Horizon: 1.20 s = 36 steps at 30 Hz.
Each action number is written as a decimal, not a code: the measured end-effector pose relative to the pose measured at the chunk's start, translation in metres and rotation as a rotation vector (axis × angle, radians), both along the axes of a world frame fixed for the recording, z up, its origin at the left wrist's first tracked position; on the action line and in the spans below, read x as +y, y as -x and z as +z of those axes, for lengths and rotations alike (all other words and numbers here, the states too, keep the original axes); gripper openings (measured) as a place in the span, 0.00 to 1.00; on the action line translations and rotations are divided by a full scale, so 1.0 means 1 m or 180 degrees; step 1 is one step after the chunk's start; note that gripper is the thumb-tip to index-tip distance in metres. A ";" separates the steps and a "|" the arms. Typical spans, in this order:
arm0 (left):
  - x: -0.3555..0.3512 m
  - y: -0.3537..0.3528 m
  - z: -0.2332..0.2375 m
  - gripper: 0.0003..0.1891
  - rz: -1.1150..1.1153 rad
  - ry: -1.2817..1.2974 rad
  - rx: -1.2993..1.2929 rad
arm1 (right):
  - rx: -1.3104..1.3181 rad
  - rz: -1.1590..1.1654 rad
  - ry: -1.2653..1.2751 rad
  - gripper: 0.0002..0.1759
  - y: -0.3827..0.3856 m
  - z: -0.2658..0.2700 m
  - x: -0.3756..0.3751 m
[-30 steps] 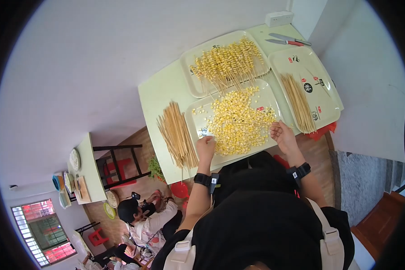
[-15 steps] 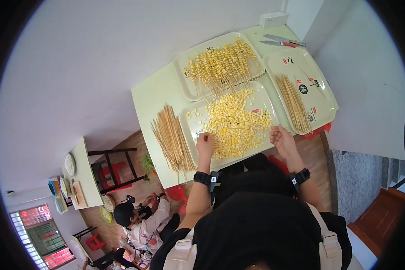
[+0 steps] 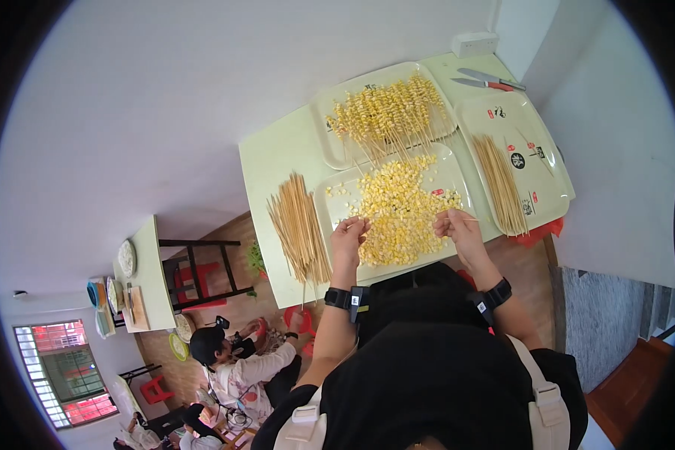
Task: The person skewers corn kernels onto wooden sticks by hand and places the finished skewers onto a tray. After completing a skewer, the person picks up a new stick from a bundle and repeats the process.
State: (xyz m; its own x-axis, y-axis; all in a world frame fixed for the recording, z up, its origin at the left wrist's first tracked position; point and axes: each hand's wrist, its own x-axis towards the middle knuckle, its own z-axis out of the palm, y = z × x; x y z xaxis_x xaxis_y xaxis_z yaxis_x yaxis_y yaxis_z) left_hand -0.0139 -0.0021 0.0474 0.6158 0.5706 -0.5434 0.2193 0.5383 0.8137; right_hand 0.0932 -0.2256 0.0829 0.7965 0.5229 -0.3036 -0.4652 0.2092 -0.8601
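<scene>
Loose yellow pieces [image 3: 397, 225] are spread over the near tray [image 3: 326, 202]. Over the tray's left part, my left hand [image 3: 349, 234] is closed with fingertips pinched; what it holds, if anything, is too small to make out. At the tray's right side my right hand [image 3: 457, 229] pinches a thin wooden skewer [image 3: 469, 219], whose end sticks out to the right. Threaded skewers [image 3: 390, 109] lie in the tray behind. Bare skewers [image 3: 296, 225] lie in a pile left of the near tray, and more [image 3: 500, 184] rest in the right tray [image 3: 562, 187].
Two knives [image 3: 491, 81] lie at the table's back right corner, near a white socket box [image 3: 475, 45]. A person [image 3: 240, 371] sits at the lower left, near a red stool [image 3: 298, 321]. Another table [image 3: 148, 277] with plates and a knife stands at the left.
My hands have come closer together over the near tray, the right one moving left with its skewer. The camera view has shifted, and the seated person's arm has moved.
</scene>
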 end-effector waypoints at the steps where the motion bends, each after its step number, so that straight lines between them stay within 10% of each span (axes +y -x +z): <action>1: -0.001 0.000 0.001 0.09 -0.0039 -0.0161 0.0041 | -0.0021 0.0008 -0.0016 0.17 0.000 0.000 0.001; 11: -0.007 0.000 -0.012 0.08 -0.0171 -0.1892 -0.0063 | -0.0871 0.0464 0.0187 0.15 0.008 0.013 -0.002; 19: -0.023 -0.008 -0.002 0.07 -0.0553 -0.1796 0.0186 | -0.1244 0.0991 0.0324 0.14 0.020 0.011 0.000; 30: -0.011 -0.004 -0.034 0.10 -0.0904 -0.2289 0.0796 | -0.0682 0.0145 0.0177 0.16 0.008 0.002 -0.018; 34: -0.005 0.002 -0.044 0.13 -0.0472 -0.3926 0.0884 | -0.0197 -0.0574 0.0058 0.17 -0.006 0.000 -0.033; 36: -0.006 0.004 -0.037 0.12 -0.1310 -0.3646 0.0613 | -0.0149 -0.0668 0.0044 0.18 -0.009 -0.002 -0.039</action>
